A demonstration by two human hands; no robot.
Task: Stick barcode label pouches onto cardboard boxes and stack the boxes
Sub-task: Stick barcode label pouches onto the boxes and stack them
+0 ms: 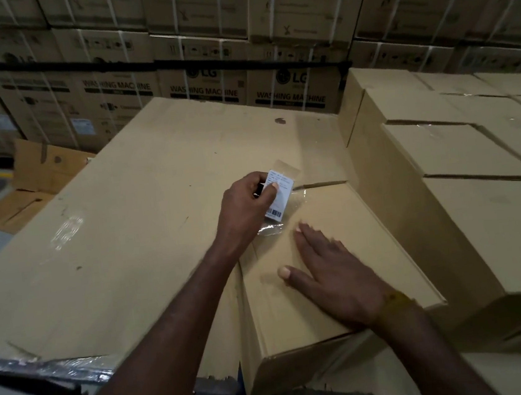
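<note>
Left of centre, the left hand (247, 205) is pinching a clear-plastic label pouch (280, 195), its print too blurred to read. The right hand (329, 274) is lying flat, fingers spread, on the smooth cardboard box (335, 208) at lower centre.

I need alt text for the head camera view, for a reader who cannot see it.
The left hand pinches a barcode label pouch above a small cardboard box, while the right hand lies flat on its top. Stacked washing machine cartons fill the background.
</note>
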